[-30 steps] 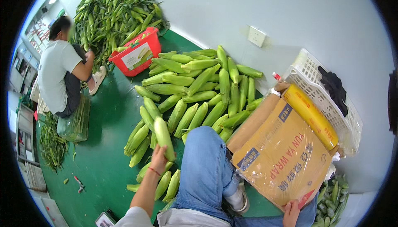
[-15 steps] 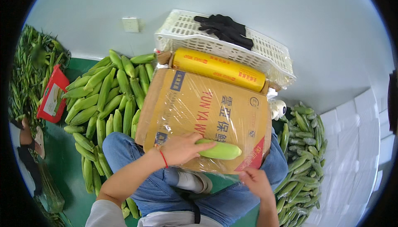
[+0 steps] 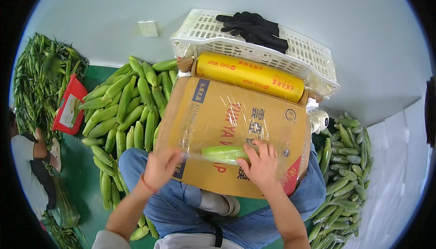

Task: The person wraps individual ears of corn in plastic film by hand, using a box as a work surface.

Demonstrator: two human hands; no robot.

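A light green ear of corn in its husk lies across the film-covered cardboard box on my lap, with clear cling film around it. My right hand grips its right end, fingers curled over the top. My left hand is closed in a pinch, slightly blurred, left of the corn. From it a strand of clear film runs to the corn's left end. At the box's far edge lies a yellow roll of cling film.
Unwrapped corn ears are heaped at left beside a red container. At right is a pile of film-wrapped green produce. Black gloves lie on a white crate against the wall. Another person's hand shows at far left.
The corn has moved left and now has film around it. My left hand has let go of it and moved left to pinch film; my right hand has come up onto its right end.
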